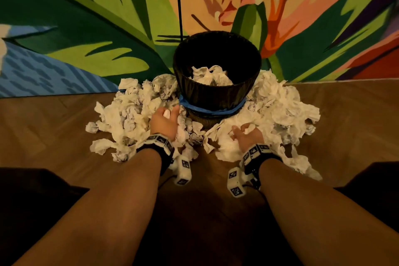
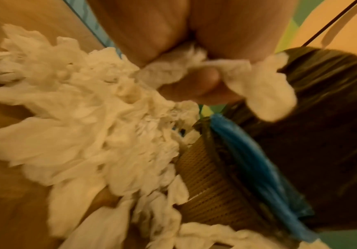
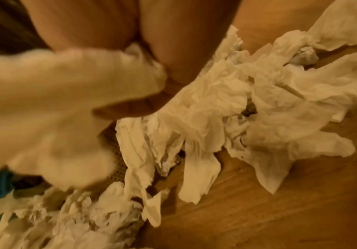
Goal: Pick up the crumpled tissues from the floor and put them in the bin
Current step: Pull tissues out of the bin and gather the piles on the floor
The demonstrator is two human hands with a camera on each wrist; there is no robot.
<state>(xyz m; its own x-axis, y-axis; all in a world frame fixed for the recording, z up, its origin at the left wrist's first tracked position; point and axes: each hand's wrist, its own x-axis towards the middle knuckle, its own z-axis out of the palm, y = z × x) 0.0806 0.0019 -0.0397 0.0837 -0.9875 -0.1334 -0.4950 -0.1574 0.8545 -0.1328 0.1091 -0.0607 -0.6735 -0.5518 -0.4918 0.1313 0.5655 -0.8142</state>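
Note:
A round bin with a black liner, a blue band and a woven base stands on the floor against the wall. A few crumpled tissues lie inside it. Heaps of white tissues lie on the floor to its left and right. My left hand is just left of the bin's base, fingers curled round a small tissue. My right hand is low over the right heap and grips a tissue, blurred in the right wrist view.
A painted wall of green leaves and an orange flower rises directly behind the bin. A thin black rod runs down it to the bin's rim. Wooden floor spreads around the heaps. Dark shapes flank my forearms.

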